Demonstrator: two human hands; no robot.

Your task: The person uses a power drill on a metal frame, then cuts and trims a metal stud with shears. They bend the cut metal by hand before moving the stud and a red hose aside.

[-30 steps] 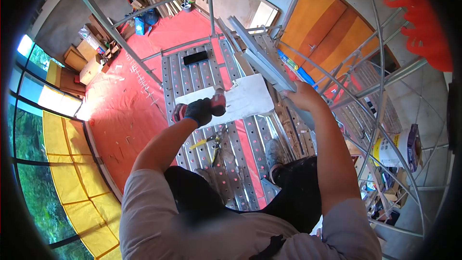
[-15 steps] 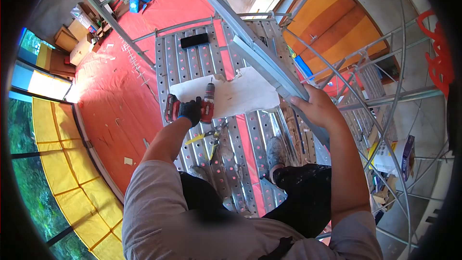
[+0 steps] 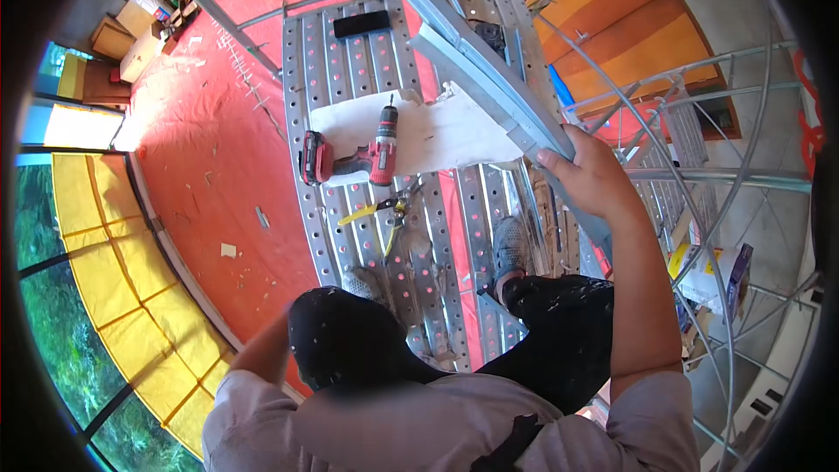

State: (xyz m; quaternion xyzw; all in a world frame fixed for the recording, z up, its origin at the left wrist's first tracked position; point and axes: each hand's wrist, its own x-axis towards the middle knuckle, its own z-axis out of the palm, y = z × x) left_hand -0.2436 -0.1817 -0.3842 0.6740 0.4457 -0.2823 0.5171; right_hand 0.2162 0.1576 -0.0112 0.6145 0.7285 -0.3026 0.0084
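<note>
My right hand (image 3: 594, 173) is closed around a long grey metal channel (image 3: 476, 65), which slants up and away to the left. My left forearm (image 3: 266, 345) drops beside my raised knee, and the hand itself is hidden. On a white board (image 3: 437, 133) lies a red and black cordless drill (image 3: 383, 156), its bit pointing away from me. Closer to my feet, yellow-handled snips (image 3: 384, 210) rest open on the perforated metal platform (image 3: 345, 249). A black phone (image 3: 362, 24) lies at the far end.
Scaffold tubes (image 3: 699, 179) and loose cables run along the right side. Red sheeting (image 3: 205, 175) covers the floor below on the left, beyond the platform edge. Boxes (image 3: 142, 51) are stacked at the far left, and wooden doors (image 3: 603, 26) stand at the right.
My left hand has let go of the drill and pulled back toward my body, out of sight. The drill stays on the board. My right hand keeps its hold on the channel.
</note>
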